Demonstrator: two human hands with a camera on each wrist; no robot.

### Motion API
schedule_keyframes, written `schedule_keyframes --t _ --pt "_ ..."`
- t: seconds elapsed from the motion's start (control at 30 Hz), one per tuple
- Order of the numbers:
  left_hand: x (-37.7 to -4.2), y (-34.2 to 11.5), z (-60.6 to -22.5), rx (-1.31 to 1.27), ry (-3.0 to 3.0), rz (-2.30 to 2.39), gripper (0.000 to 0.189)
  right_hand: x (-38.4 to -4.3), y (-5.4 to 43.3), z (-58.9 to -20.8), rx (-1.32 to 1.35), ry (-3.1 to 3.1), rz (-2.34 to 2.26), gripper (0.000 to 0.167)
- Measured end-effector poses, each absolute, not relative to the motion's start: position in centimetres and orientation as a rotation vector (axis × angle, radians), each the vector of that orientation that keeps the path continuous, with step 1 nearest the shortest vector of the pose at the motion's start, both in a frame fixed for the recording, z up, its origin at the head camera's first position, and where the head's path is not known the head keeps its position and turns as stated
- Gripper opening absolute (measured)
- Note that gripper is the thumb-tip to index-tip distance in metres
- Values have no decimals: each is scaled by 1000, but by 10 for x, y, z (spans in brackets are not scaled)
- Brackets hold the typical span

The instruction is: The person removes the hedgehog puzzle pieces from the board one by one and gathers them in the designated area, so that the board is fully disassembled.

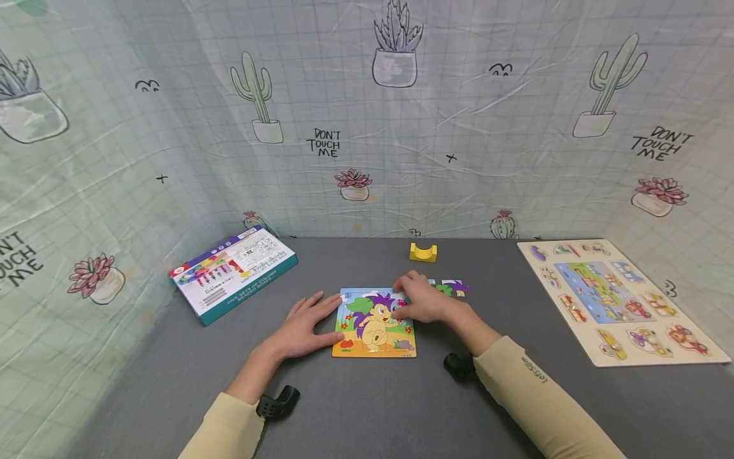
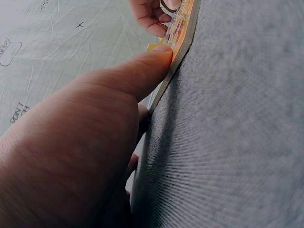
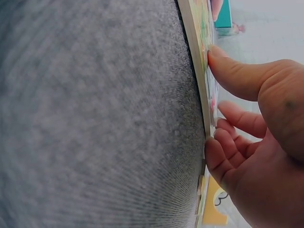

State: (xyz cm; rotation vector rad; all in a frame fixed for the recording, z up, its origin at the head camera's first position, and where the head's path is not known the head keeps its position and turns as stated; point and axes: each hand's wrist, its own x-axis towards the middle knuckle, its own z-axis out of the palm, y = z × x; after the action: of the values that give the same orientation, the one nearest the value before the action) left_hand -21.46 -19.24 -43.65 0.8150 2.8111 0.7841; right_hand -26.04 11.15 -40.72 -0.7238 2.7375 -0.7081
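Beige sleeves [image 1: 545,401] reach in over the grey counter [image 1: 355,414] from its near side, with a black wrist mount [image 1: 279,403] by the left cuff and a second mount [image 1: 459,366] by the right. Both hands are at the hedgehog puzzle [image 1: 375,331], which lies flat around the middle of the counter, well apart from the far edge. The left hand [image 1: 304,325] is spread and relaxed, its thumb resting on the puzzle's left border, its fingers reaching toward the upper left corner, gripping nothing. The right hand [image 1: 424,298] is at the upper right of the puzzle, its fingers loosely bent and its thumb apart from them, the thumb tip touching the picture; it does not close around anything. Just beyond that hand, partly covered by it, lie a few loose pieces [image 1: 455,286] in green and purple. Farther back, near the counter's far edge, stands a yellow block [image 1: 423,257] with a curved notch in its top. Toward the far left corner a teal and white box [image 1: 235,274] lies at a slant, its printing upside down. Toward the far right corner lies a wooden picture board [image 1: 664,322], well apart from the right hand. Behind the far edge hangs a pale curtain [image 1: 355,95] printed with potted cacti and succulents.
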Motion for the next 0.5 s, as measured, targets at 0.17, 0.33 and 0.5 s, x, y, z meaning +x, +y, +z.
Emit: schedule_keyframes --t 0.17,0.33,0.5 --pt "-215 -192 -437 810 2812 781 80 -259 111 -406 -733 2749 -727 50" --pt "-215 -193 -437 829 2811 790 79 -256 111 -405 -757 2751 -760 56" --pt "-215 -194 -438 846 2815 789 79 -255 113 -406 -764 2735 -822 53"
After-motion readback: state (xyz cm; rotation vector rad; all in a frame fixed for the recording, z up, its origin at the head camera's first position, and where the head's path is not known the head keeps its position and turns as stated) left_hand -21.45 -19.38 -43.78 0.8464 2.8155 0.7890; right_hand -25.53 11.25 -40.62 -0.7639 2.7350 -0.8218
